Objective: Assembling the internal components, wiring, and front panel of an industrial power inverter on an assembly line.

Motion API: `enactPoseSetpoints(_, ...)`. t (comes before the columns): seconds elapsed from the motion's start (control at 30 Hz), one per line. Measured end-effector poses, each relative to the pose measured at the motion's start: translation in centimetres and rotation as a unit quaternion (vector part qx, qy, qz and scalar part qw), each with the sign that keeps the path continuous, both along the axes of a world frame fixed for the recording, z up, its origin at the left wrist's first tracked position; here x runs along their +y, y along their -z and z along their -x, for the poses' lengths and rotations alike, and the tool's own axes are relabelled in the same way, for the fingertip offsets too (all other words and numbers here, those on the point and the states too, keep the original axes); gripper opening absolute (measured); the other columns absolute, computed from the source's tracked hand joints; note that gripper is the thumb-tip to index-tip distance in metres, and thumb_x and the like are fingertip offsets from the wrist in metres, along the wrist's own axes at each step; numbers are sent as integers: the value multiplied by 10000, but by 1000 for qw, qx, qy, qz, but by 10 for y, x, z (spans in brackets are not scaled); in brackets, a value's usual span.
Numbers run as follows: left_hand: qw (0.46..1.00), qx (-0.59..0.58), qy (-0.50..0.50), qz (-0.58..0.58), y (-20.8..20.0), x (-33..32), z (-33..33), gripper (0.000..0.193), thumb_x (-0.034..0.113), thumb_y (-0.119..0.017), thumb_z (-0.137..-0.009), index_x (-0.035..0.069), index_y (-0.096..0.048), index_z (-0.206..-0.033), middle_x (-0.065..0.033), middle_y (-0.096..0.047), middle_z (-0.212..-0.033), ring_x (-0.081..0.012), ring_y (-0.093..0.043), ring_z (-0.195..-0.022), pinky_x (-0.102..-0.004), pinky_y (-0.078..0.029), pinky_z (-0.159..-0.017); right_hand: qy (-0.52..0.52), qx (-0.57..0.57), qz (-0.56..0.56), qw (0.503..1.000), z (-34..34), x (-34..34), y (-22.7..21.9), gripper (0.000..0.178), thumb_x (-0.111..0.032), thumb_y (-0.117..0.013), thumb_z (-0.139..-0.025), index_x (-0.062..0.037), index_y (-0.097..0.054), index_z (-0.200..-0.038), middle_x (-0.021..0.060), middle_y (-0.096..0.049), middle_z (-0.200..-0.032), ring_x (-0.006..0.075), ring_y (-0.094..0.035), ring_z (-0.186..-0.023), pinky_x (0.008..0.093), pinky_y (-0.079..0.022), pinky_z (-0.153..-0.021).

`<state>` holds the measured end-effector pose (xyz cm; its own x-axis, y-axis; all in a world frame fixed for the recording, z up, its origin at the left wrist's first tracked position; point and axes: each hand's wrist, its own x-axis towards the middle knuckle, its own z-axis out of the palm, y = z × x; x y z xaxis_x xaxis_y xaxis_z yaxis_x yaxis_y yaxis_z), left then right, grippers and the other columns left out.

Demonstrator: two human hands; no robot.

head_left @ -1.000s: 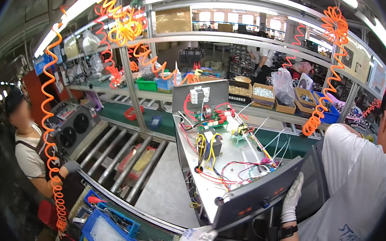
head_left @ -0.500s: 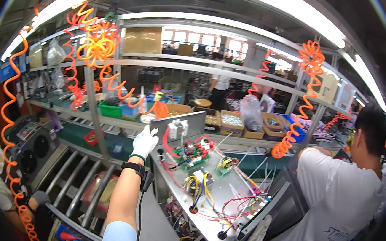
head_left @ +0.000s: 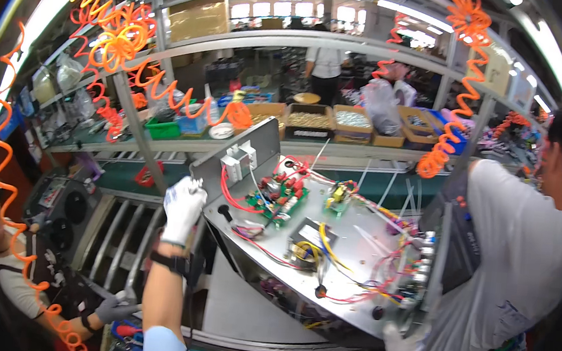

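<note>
A shallow metal chassis (head_left: 351, 295) is tilted in front of me, with green circuit boards (head_left: 281, 201), a transformer (head_left: 312, 238) and red and yellow wires on its inner face. My left hand (head_left: 184, 212), in a white glove, is closed at the corner of its upright grey end plate (head_left: 243, 145); the fingertips are partly blurred. At the near right end, my right hand (head_left: 406, 348), gloved too, grips the lower edge by the dark front panel (head_left: 438, 276). Part of that hand's fingers is hidden behind the edge.
A co-worker in a grey shirt (head_left: 507, 262) stands close on the right; another person's gloved hand (head_left: 115, 308) is at the left by a roller conveyor (head_left: 115, 234). Boxes of small parts (head_left: 310, 120) line the shelf behind. Orange coiled hoses (head_left: 5, 158) hang down.
The chassis has turned, and its right end now stands farther right. Both my hands have shifted with it, the left one lower in view. The view has tilted downward.
</note>
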<state>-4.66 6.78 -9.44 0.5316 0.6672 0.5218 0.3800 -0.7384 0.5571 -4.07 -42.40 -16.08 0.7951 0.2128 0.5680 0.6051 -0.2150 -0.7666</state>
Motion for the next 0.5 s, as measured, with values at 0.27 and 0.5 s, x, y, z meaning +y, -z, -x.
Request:
enactPoseSetpoints(0.27, 991, 42, -72, -108, 3, -69, 143, 87, 27, -594, -763, -6, -579, -842, -68, -585, -701, -114, -515, -529, -269, -423, -511, 48, 67, 31, 996, -94, -72, 45, 467, -13, -618, -844, 33, -418, -1263, 110, -551, -1147, 158, -552, -1020, 292, -456, -875)
enactPoseSetpoints(0.5, 941, 158, 97, -282, -55, -147, 53, 184, 81, -633, -781, 57, -655, -963, -112, -648, -796, -261, -639, -639, -368, -506, -581, 9, 64, -42, 997, -140, -56, 22, 453, 13, -587, -746, 59, -505, -1190, 92, -610, -980, 148, -586, -866, 282, -474, -784)
